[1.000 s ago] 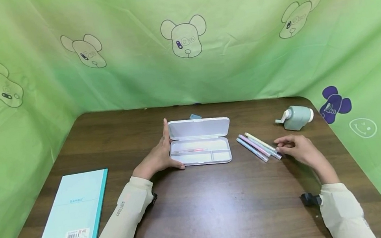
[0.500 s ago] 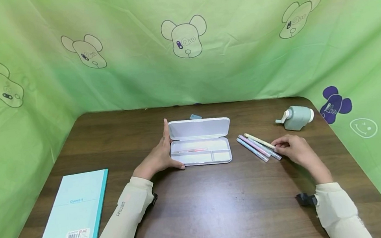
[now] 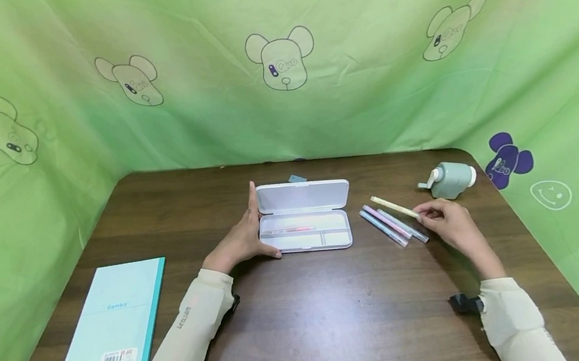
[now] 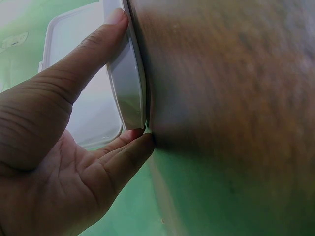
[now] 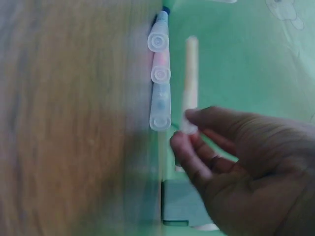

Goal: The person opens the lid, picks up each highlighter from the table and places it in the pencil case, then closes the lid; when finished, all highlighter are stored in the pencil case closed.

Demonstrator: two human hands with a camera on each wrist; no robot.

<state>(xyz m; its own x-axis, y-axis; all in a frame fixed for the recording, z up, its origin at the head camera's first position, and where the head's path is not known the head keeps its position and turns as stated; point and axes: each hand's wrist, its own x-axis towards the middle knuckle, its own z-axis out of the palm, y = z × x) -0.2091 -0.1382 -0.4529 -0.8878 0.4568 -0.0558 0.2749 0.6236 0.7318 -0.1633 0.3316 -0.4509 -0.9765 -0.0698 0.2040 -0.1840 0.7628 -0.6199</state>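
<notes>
Right hand (image 3: 449, 224) closed in a pinch on the near end of a slim pale-yellow marker pen (image 3: 391, 205), the person grips an open white plastic pencil case (image 3: 294, 242) by its left end with the left hand (image 3: 239, 239), thumb and fingers spread wide. Raised off the brown wooden bench (image 3: 333, 313), the pen slants away leftward from the nearer right hand, the case lying farther left, lengthwise across.

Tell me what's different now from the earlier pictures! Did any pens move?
Yes, one did. The right hand took hold of the yellow pen by its end and lifted it up, away from the other three pens. Those stayed put, and so did the left hand on the open pencil case, the notebook and the bottle.
</notes>
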